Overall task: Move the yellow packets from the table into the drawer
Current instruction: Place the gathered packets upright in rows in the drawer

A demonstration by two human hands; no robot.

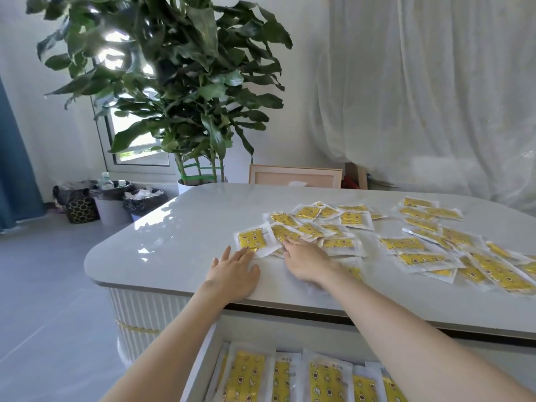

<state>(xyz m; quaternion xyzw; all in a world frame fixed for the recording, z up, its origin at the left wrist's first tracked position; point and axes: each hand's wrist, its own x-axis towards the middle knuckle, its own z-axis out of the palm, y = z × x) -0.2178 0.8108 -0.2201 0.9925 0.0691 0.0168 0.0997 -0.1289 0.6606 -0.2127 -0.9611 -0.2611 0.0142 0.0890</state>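
Drawer (200, 369): nearest to us, pulled out below the tabletop edge; we see a row of yellow packets (245, 378) already lying in it, side by side, their long axes running near to far.
Left hand (235, 274): flat on the tabletop (174, 227) near its front edge, fingers spread wide and holding nothing; its fingertips touch the near edge of the leftmost packet (252, 239).
Right hand (307, 259): just right of the left hand, palm down and fingers loosely open on the near part of the packet heap (316, 227); we cannot tell whether a packet is pinched beneath it.
Leftmost packet: lies flat, long axis roughly left to right, slightly turned.
Packet heap: overlapping packets beyond the hands, pointing in mixed directions; no common axis.
Right-hand scatter (435, 250): more packets strewn to the right and far right, well apart from the hands, many with long axes slanting far-left to near-right.
Handling, our judgement: thin, light, flexible sachets with glossy clear borders, likely slippery on the polished top; we would slide one to the edge or pinch a sealed border.
Progress, our judgement: many packets remain.
Plant (179, 82): stands beyond the far left corner.
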